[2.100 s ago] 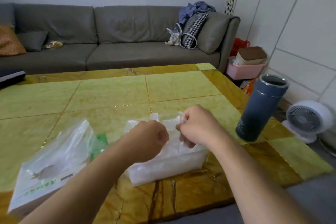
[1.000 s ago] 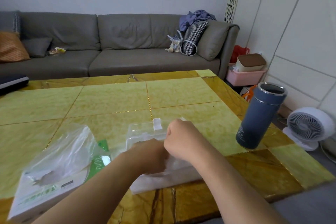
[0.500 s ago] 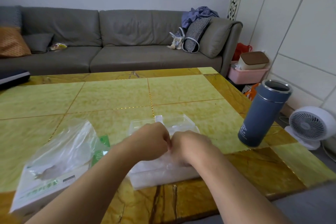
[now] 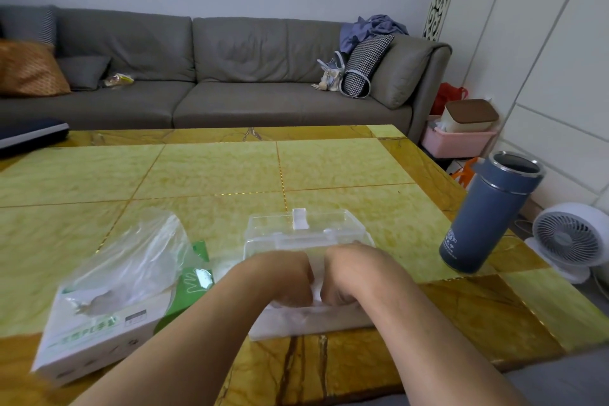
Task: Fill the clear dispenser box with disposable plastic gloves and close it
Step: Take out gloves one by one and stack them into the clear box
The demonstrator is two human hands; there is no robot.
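Both hands are down inside the open top of the clear rectangular plastic dispenser box (image 4: pixel 313 320), side by side and almost touching. The left hand (image 4: pixel 283 277) and the right hand (image 4: pixel 349 273) have their fingers curled downward into the stack of thin translucent disposable plastic gloves (image 4: pixel 314 292) that fills the box; the fingertips are buried in the plastic, so I cannot tell whether they are pinching the gloves or only pressing on them. The box sits near the front edge of the yellow-green and amber stone-patterned surface (image 4: pixel 214 171), and its clear hinged lid (image 4: pixel 303 227) lies open behind the hands, on the far side of the box.

Left of the box, close beside it, lies a white and green cardboard glove carton (image 4: pixel 99 330) with a crumpled clear plastic bag (image 4: pixel 138 257) on top of it. To the right, well apart from the box, a tall blue-grey metal tumbler (image 4: pixel 487 214) stands upright near the surface's right edge. Beyond the surface runs a long grey sofa (image 4: pixel 230 76), and a small white fan (image 4: pixel 566 241) stands on the floor at the right.
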